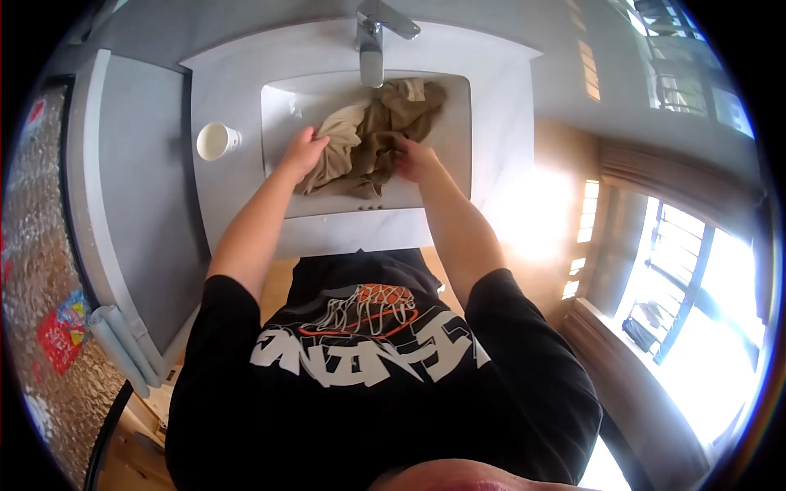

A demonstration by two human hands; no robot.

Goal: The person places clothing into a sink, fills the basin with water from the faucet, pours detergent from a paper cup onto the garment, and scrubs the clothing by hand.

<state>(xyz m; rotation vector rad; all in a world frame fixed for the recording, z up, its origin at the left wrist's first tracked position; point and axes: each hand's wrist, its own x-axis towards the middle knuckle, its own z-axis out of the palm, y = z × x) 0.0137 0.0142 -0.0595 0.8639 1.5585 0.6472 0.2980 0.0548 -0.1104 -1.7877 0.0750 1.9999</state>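
Note:
A crumpled brown and beige garment lies bunched in the white sink basin, its far end below the faucet. My left hand grips the beige cloth at its left side, thumb on top and the other fingers partly hidden. On the right, my right hand has its fingers closed on the darker brown part. The garment's exact kind cannot be made out while it is folded over itself.
A white paper cup stands on the counter left of the basin. A grey panel borders the counter on the left. Bright windows are at the right, with a curtain beside them.

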